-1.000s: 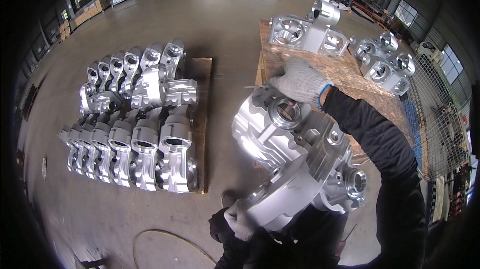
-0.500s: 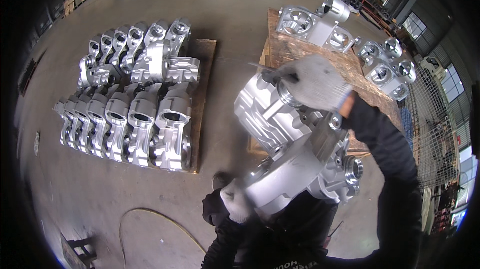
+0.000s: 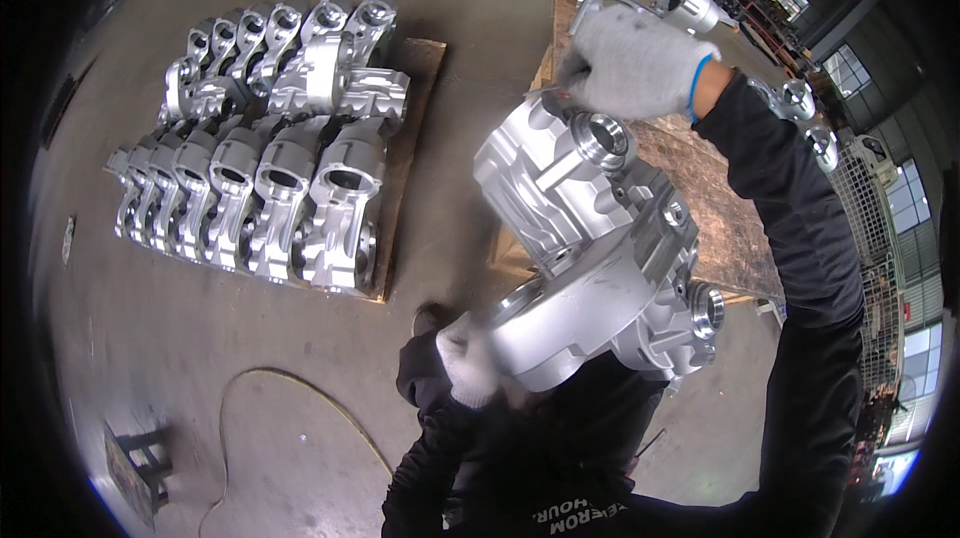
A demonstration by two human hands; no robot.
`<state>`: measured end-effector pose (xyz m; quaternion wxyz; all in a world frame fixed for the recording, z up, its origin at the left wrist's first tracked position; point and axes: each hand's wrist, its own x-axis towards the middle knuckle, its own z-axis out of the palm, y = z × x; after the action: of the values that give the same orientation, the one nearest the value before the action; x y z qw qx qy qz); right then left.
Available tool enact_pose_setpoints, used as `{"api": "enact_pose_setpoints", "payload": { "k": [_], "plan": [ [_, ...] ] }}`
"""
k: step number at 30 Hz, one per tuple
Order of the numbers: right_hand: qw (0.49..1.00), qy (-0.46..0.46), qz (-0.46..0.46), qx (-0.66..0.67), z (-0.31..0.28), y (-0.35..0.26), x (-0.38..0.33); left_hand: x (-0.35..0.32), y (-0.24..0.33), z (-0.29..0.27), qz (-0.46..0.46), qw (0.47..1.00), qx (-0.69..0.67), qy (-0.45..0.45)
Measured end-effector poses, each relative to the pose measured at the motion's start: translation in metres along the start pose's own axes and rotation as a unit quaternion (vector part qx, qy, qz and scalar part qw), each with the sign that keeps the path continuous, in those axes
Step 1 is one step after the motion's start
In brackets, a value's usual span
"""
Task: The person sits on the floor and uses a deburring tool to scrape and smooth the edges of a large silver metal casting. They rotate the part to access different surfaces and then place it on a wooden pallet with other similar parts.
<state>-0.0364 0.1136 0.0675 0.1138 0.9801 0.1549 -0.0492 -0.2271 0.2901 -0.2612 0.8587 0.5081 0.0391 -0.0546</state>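
Note:
A large silver metal casting (image 3: pixel 575 313), with ribbed walls and round machined bores, is tilted in front of my body. My gloved left hand (image 3: pixel 468 366) is closed on its lower left edge, the fingers partly hidden and blurred. Above the casting's upper end is my gloved right hand (image 3: pixel 635 63), its fingers curled round a thin, dark, rod-like tool. Only a short bit of that tool shows at the fingertips, close to the casting's top edge; its exact kind cannot be made out.
Rows of similar castings (image 3: pixel 235 183) stand on a wooden pallet (image 3: pixel 415 138) at the left. A wooden-topped stand (image 3: pixel 735 228) at the right holds more castings (image 3: pixel 690 6). A hose (image 3: pixel 300 378) curves over the floor near a small dark stool (image 3: pixel 140 463). Wire mesh (image 3: pixel 875 268) stands far right.
My right hand has moved up and slightly away from the casting's upper bore, which now shows fully. The left hand keeps its hold. The whole view has shifted a little.

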Motion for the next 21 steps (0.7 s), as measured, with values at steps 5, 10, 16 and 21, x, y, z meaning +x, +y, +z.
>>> {"api": "enact_pose_setpoints", "payload": {
  "k": [5, 10, 16, 21],
  "plan": [
    [0.997, 0.041, -0.014, -0.061, 0.031, 0.004, 0.007, 0.0, -0.027, 0.006, -0.045, 0.995, 0.011, 0.09],
    [0.995, 0.07, -0.06, -0.038, 0.033, 0.002, -0.017, 0.002, 0.011, 0.036, 0.066, 0.99, 0.038, 0.123],
    [0.975, 0.179, -0.084, -0.101, 0.075, 0.02, -0.02, 0.004, 0.049, 0.059, 0.092, 0.988, 0.12, 0.028],
    [0.985, 0.157, -0.045, -0.056, 0.086, 0.013, -0.028, 0.009, 0.076, 0.073, 0.056, 0.99, 0.13, -0.024]
  ]
}}
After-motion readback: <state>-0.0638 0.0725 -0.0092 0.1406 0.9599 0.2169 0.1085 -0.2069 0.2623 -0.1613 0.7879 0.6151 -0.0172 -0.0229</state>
